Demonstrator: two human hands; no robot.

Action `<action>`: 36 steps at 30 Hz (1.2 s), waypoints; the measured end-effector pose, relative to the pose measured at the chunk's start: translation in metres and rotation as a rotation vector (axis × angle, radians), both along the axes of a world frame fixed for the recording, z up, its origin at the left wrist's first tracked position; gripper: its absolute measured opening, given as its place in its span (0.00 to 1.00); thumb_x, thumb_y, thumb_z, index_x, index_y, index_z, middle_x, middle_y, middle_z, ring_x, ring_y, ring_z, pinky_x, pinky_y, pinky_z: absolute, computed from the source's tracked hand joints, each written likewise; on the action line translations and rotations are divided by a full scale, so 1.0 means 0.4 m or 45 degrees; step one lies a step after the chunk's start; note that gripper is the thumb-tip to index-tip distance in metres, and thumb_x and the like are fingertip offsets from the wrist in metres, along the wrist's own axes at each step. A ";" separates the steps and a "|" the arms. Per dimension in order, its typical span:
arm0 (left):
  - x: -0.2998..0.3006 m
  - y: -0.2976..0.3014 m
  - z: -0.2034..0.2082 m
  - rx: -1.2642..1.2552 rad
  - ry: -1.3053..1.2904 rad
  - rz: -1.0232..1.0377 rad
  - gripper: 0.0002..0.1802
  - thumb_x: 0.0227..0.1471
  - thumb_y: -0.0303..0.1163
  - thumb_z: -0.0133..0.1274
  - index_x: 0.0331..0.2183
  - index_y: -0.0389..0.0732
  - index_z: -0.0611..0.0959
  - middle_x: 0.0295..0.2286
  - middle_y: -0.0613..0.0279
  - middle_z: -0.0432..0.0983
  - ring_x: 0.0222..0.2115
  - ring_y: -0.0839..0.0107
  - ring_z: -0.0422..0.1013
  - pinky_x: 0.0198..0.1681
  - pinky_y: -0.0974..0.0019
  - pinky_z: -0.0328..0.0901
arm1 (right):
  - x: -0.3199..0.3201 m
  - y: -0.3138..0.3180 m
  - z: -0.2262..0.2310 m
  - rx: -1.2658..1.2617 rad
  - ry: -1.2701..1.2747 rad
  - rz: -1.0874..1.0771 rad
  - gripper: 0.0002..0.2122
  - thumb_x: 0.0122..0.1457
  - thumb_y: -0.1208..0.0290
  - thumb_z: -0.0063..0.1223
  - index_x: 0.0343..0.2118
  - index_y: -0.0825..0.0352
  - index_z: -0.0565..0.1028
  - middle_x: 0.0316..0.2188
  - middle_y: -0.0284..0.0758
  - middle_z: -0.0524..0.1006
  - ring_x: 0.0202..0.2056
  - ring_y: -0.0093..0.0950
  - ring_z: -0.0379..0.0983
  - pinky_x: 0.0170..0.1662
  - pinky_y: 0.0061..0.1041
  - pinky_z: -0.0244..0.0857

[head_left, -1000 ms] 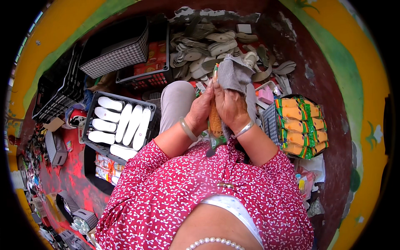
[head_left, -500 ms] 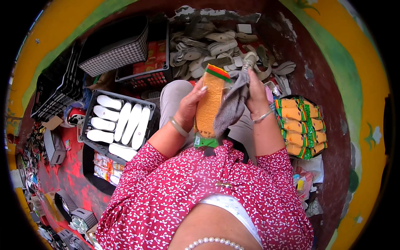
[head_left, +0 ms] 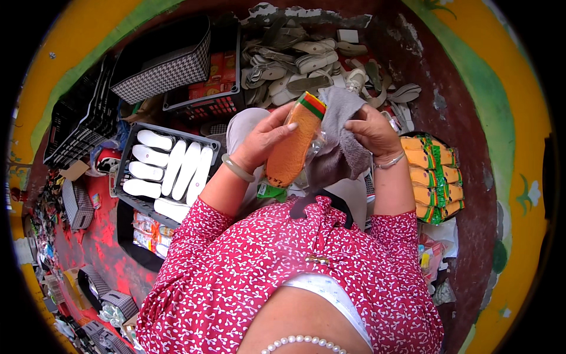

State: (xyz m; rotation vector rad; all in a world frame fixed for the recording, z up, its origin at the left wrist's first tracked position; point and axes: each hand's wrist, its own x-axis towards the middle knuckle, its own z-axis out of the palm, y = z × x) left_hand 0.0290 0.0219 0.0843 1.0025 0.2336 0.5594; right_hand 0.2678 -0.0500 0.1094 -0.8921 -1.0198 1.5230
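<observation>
My left hand (head_left: 263, 140) grips a pack of orange insoles (head_left: 293, 147), with the thumb lying across its face. The pack is in clear wrapping, with red, yellow and green bands at its top end and a green lower end near my lap. My right hand (head_left: 377, 134) is closed on a grey cloth (head_left: 343, 127), pinching it near its right edge. The cloth hangs beside the pack's right side and hides part of the wrapping. Tilted slightly to the right, the pack is held above my knees.
To the left, a dark crate (head_left: 216, 145) holds several white insoles (head_left: 173, 170). More packs of orange insoles (head_left: 435, 177) are stacked at the right. A pile of worn shoes (head_left: 295, 62) lies ahead, beside a black crate (head_left: 202, 105) and a houndstooth-patterned basket (head_left: 168, 76).
The insole pack has tilted further and its lower end has swung left. My right hand has moved slightly right and down, and the cloth is bunched higher and spread away from the pack's face.
</observation>
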 end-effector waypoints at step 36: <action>0.040 -0.028 -0.070 0.435 0.345 0.285 0.13 0.53 0.27 0.50 0.41 0.34 0.75 0.36 0.66 0.75 0.37 0.80 0.68 0.42 0.75 0.63 | -0.057 -0.054 -0.033 -0.232 -0.626 0.084 0.10 0.52 0.68 0.57 0.28 0.71 0.76 0.21 0.27 0.73 0.23 0.14 0.66 0.25 0.15 0.60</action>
